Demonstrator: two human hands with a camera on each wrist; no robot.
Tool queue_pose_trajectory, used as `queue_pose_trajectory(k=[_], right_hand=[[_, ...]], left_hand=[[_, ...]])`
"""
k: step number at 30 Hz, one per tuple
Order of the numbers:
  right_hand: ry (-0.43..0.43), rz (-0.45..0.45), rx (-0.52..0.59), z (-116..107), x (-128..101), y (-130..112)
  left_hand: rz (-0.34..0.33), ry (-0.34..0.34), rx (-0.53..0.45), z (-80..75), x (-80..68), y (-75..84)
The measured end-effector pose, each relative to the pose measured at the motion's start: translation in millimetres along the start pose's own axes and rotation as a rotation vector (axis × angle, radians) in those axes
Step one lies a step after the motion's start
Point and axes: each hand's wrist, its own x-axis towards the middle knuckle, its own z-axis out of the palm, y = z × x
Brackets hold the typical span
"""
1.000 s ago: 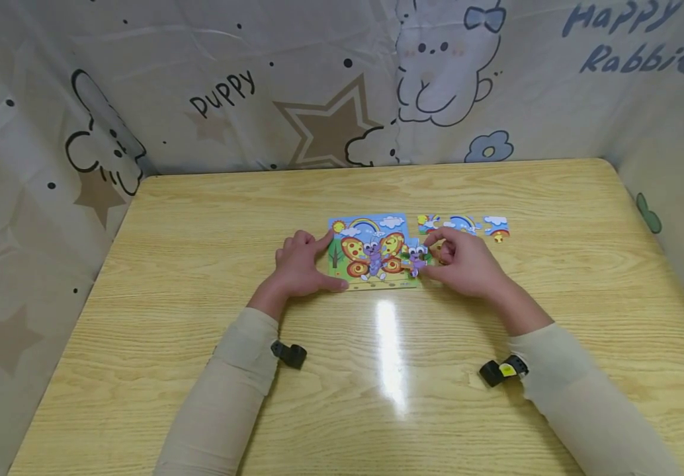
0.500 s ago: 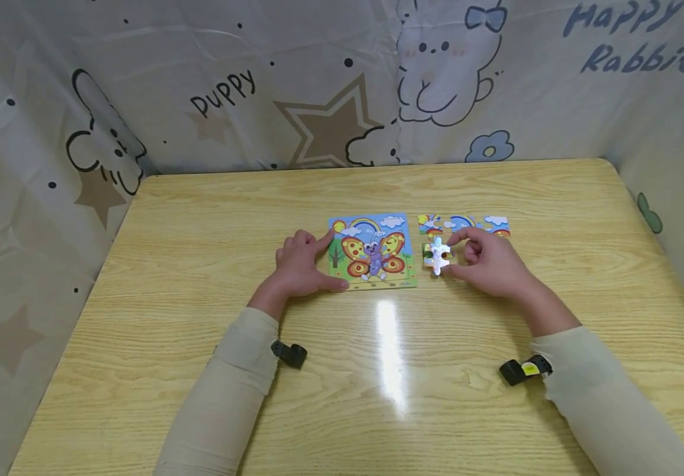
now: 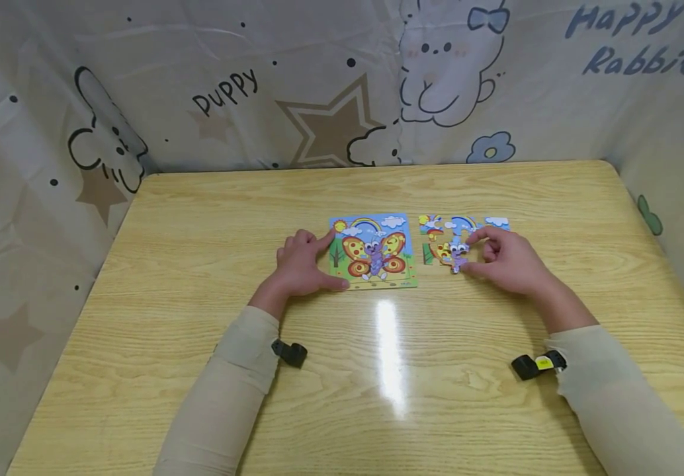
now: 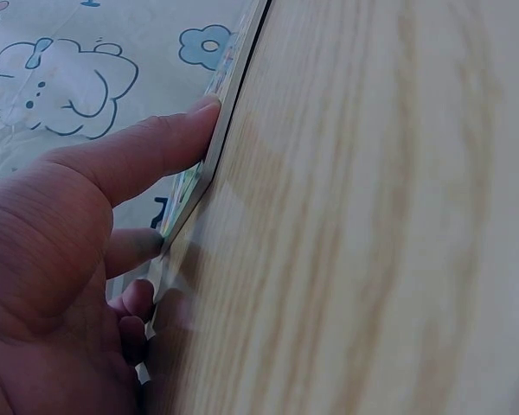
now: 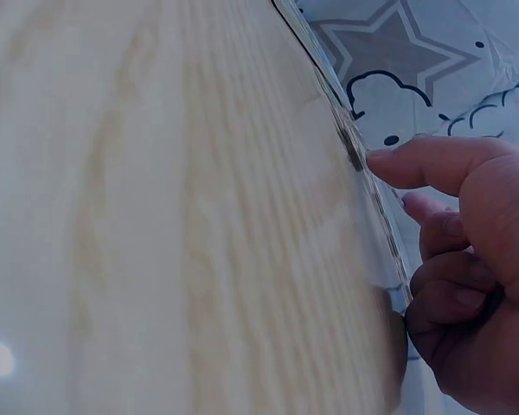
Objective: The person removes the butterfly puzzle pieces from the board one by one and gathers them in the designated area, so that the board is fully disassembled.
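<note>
The right hand (image 3: 505, 261) pinches a purple butterfly puzzle piece (image 3: 458, 254); lay it flat. The left hand (image 3: 301, 266), fingers spread, steadies the colourful butterfly picture board (image 3: 373, 251).

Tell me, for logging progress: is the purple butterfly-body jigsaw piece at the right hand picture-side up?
Picture-side up: the purple butterfly-body jigsaw piece shows purple print beside the right hand.
</note>
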Motion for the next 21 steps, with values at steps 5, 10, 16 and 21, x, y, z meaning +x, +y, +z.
queue_pose_trajectory(k=[5,10,16,21], right_hand=[[-0.008,0.028,0.002,-5,0,4],[-0.027,0.044,0.002,-10,-1,8],[-0.036,0.068,0.005,-13,1,11],[-0.047,0.06,0.018,-15,1,13]], left_hand=[[0.001,0.002,0.0,1.3,1.0,-1.9],[0.001,0.0,0.005,1.8,1.1,-2.3],[0.002,0.0,0.009,1.6,0.6,-1.3],[0.005,-0.001,0.005,0.6,0.5,-1.0]])
